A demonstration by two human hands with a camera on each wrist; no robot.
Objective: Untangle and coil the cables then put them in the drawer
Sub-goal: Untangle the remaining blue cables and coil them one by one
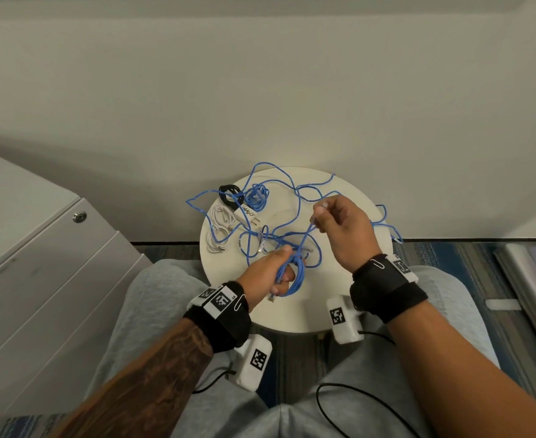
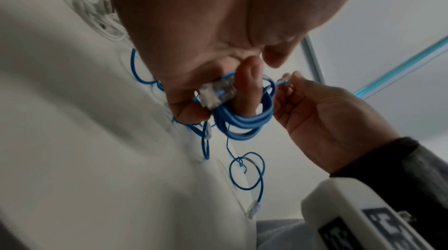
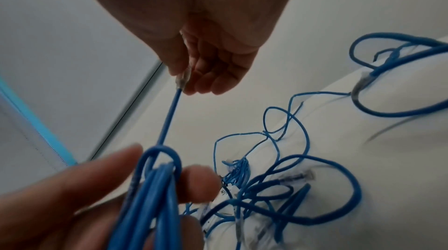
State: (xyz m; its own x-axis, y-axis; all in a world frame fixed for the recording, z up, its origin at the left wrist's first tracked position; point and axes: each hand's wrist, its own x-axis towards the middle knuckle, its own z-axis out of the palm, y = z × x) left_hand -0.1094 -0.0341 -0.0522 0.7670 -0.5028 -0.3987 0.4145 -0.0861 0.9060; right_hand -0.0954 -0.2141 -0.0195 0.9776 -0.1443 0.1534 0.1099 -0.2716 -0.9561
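Drawer cabinet (image 1: 39, 248) shut, far left. Loose blue cables (image 1: 279, 197) tangled on round table (image 1: 349, 311). Left hand (image 1: 270, 270) curled round coiled blue cable (image 1: 292, 276), anchoring loops; right hand (image 1: 342, 226) pinches end plug (image 3: 182, 79), likely to finish wrap.

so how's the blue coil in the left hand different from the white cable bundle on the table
The blue coil is held up off the table, gripped by the left hand; the white cable bundle lies on the round table untouched. The blue coil is unfinished: its free end runs up to the right hand, which pinches the plug, while the white cable bundle has no end being worked. The blue coil looks thicker-corded than the white cable bundle. Both are looped cables.
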